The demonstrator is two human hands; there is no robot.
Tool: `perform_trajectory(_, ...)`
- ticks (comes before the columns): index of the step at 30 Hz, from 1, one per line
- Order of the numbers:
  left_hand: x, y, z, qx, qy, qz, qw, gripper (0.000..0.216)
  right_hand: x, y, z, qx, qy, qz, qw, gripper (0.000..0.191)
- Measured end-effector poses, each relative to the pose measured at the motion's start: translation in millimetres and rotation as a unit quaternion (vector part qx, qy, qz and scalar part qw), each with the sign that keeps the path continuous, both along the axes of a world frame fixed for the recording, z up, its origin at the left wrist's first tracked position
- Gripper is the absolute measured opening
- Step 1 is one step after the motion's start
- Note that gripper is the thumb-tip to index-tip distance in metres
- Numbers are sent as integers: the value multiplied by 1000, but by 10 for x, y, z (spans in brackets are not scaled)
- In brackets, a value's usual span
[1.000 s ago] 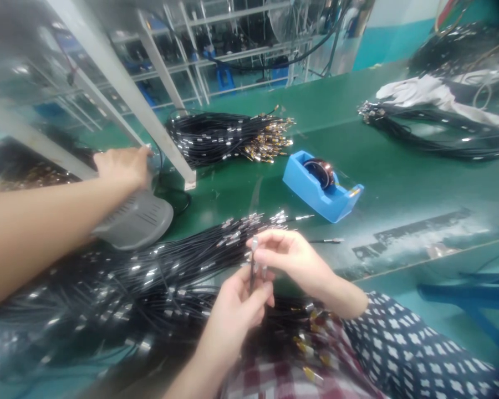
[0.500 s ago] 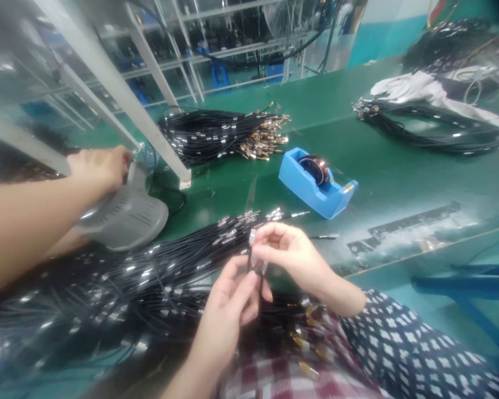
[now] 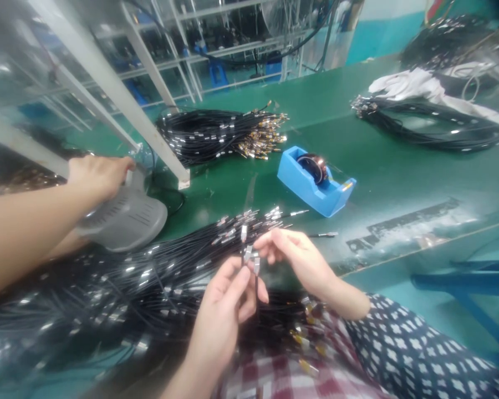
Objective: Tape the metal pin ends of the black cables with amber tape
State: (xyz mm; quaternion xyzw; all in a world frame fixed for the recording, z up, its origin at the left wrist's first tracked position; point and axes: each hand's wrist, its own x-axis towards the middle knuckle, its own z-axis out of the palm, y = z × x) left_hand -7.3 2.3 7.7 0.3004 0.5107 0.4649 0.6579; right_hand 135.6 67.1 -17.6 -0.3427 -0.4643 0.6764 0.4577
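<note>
Green bench (image 3: 399, 183) | left hand (image 3: 227, 310), right hand (image 3: 299, 260): both grips pinching cable ends (image 3: 249, 256)

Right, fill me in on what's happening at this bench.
A person holds a few thin black cables upright in the left hand while the right hand picks at their silver-tipped ends. A big pile of the same cables lies in front on the green bench. A co-worker's hand rests on a grey device. A blue tape dispenser and another cable bundle sit farther back.
</note>
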Motion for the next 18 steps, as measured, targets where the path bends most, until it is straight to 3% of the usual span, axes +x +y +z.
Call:
perform_trajectory(6, -16, 6, -9, 5, 16, -17, 1000, 19, -23, -29, 121, -9, -7, 40, 999, 20)
perform_trajectory(18, 8, -15, -29, -14, 23, -17, 999, 22, 75, 37, 174, -18, 16, 181, 983, 24)
